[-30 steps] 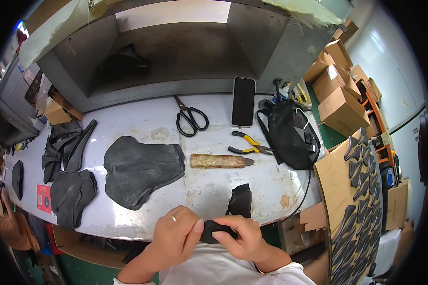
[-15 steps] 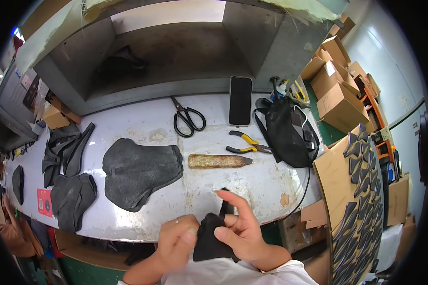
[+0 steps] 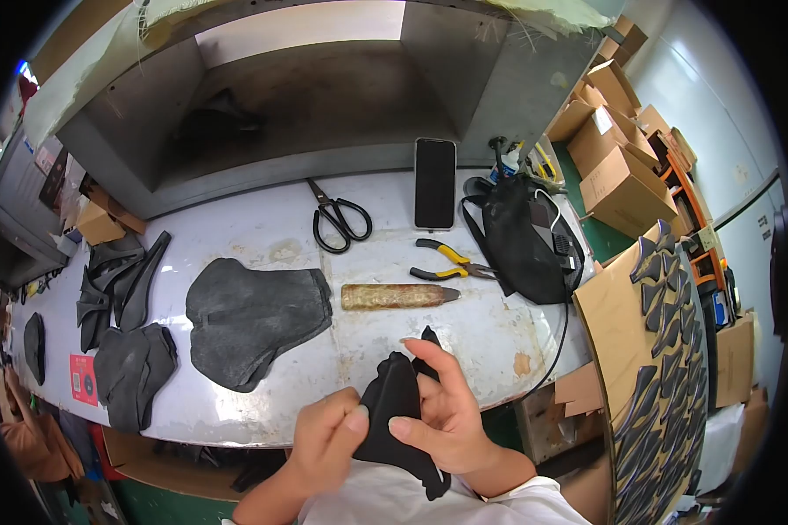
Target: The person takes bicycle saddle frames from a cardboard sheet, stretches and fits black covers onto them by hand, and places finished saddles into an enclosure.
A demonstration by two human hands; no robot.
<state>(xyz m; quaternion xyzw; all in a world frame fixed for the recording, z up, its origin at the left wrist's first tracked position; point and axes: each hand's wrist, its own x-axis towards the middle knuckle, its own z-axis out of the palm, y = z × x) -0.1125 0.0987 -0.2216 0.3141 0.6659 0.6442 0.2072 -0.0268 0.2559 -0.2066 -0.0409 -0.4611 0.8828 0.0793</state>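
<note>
A soft black piece, apparently a shoe upper [image 3: 392,407], is held up between my two hands in front of my body. My left hand [image 3: 327,435] pinches its left edge between thumb and curled fingers. On the other side, my right hand [image 3: 451,424] grips it with the thumb in front, while the index finger sticks up beside a narrow black strip. Beyond the hands lies a knife with a wrapped handle [image 3: 390,297]. Left of that is a stack of flat black leather pieces [image 3: 254,319].
Scissors [image 3: 341,226], yellow-black pliers [image 3: 453,262], a phone [image 3: 435,184] and a black bag [image 3: 525,245] lie on the white table [image 3: 236,416]. More black pieces [image 3: 136,372] sit at left. A grey metal box [image 3: 324,171] stands behind. A cardboard sheet [image 3: 617,332] at right bears many dark parts.
The black upper has been turned and spread, so more of it now shows between my hands and its lower end points down to the right. My left hand has shifted slightly.
</note>
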